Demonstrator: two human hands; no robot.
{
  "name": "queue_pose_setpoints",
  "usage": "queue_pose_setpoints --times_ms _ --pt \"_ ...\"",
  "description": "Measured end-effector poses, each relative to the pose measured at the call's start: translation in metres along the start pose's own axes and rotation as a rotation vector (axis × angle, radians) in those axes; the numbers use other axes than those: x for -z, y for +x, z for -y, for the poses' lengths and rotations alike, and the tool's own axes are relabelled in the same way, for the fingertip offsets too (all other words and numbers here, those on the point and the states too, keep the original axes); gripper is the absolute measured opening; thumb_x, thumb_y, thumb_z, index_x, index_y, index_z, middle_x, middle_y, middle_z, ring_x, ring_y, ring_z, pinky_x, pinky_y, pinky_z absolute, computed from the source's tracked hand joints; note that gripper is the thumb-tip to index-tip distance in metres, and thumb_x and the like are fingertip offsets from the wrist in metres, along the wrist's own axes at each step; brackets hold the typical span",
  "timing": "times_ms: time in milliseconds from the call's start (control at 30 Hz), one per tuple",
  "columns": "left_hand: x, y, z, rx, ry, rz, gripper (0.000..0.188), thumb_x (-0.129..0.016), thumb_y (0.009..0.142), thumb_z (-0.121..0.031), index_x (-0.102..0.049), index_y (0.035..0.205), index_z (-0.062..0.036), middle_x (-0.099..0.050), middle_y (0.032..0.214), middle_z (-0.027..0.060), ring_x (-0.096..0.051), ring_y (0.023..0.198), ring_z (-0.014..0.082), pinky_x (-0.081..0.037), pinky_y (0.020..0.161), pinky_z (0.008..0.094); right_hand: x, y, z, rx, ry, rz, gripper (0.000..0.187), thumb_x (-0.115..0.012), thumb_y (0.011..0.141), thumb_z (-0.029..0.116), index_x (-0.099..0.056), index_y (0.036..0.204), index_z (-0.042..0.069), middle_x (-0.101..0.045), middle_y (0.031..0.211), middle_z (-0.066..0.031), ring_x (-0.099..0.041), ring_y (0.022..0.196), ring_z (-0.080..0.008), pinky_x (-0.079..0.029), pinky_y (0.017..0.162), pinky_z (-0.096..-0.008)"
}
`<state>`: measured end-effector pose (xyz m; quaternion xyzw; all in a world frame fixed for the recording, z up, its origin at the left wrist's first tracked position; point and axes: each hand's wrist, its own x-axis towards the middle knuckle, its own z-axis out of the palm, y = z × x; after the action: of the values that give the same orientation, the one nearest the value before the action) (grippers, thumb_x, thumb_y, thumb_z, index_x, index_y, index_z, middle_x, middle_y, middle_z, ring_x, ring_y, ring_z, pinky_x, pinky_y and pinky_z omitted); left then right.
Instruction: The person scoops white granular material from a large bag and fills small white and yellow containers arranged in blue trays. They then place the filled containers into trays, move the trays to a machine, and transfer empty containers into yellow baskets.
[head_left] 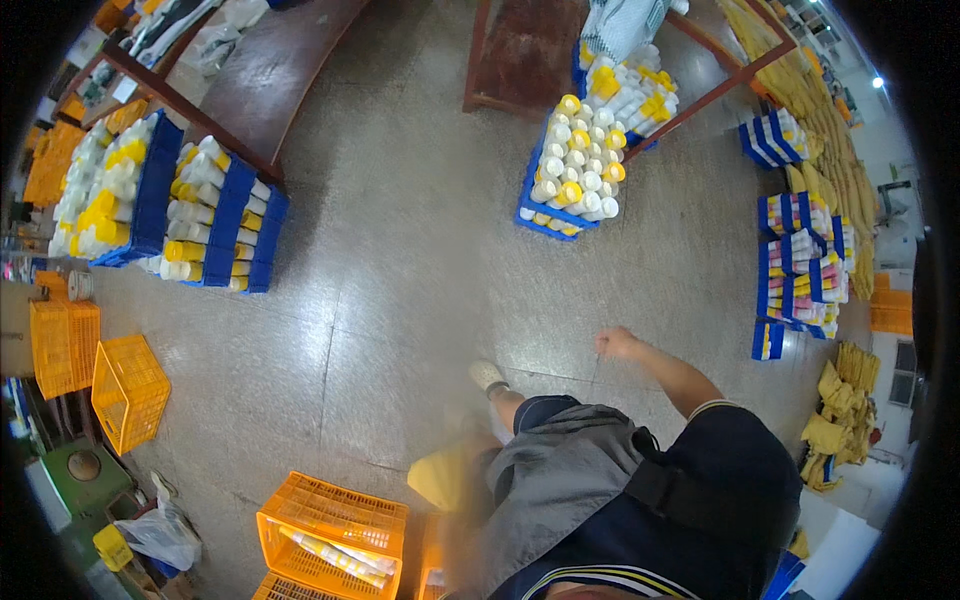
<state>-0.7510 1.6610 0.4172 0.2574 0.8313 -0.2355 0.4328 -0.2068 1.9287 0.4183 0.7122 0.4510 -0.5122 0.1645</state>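
Note:
My right hand (618,342) is held out over the grey floor in front of me, its fingers curled in and no object showing in them. The nearest thing beyond it is a blue crate (548,225) packed with upright white and yellow tubes (573,160). On my left side a smooth yellow object (440,478) hangs beside my leg; its kind is unclear. A blurred patch covers the area next to it, and I cannot make out my left hand there. One light shoe (488,376) is stepping forward on the floor.
Orange crates (335,500) stand close at lower left, one holding long white and yellow pieces; more orange crates (130,390) lie farther left. Blue crates of tubes (225,220) are stacked at upper left, others (800,270) at right. A brown table (270,70) stands ahead.

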Motion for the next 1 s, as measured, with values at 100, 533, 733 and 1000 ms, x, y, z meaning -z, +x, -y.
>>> queue_pose_setpoints --times_ms 100,533,733,1000 --pt "0.023 0.003 -0.032 -0.003 0.050 0.026 0.040 -0.066 0.087 -0.030 -0.064 0.117 -0.0033 -0.068 0.113 0.0126 -0.064 0.107 0.0301 -0.050 0.092 0.0413 0.028 0.019 0.010 0.014 -0.075 -0.015 0.031 -0.053 0.092 0.027 -0.068 0.107 0.004 -0.068 0.106 -0.0185 -0.065 0.097 -0.0351 -0.051 0.083 -0.0435" --pt "0.164 0.016 -0.167 0.052 0.309 0.124 0.040 -0.064 0.088 -0.032 -0.065 0.115 -0.0033 -0.067 0.117 0.0133 -0.063 0.112 0.0319 -0.049 0.094 0.0428 0.107 0.101 0.207 0.330 0.043 0.108 0.034 -0.059 0.092 0.033 -0.065 0.111 0.006 -0.069 0.105 -0.0175 -0.065 0.097 -0.0354 -0.050 0.083 -0.0440" --pt "0.230 0.052 -0.270 -0.234 0.606 0.175 0.035 -0.058 0.087 -0.031 -0.069 0.110 -0.0056 -0.068 0.114 0.0160 -0.064 0.109 0.0352 -0.052 0.089 0.0438 0.177 0.149 0.196 0.357 0.116 -0.004 0.032 -0.059 0.091 0.034 -0.064 0.109 0.009 -0.070 0.102 -0.0172 -0.066 0.095 -0.0360 -0.051 0.083 -0.0442" --pt "0.270 0.082 -0.442 -0.352 0.798 0.157 0.033 -0.058 0.087 -0.029 -0.070 0.108 -0.0064 -0.068 0.113 0.0172 -0.066 0.105 0.0353 -0.053 0.086 0.0438 0.318 0.256 0.113 0.265 -0.036 -0.117 0.028 -0.061 0.088 0.033 -0.066 0.096 0.007 -0.070 0.091 -0.0147 -0.066 0.086 -0.0361 -0.052 0.077 -0.0452"
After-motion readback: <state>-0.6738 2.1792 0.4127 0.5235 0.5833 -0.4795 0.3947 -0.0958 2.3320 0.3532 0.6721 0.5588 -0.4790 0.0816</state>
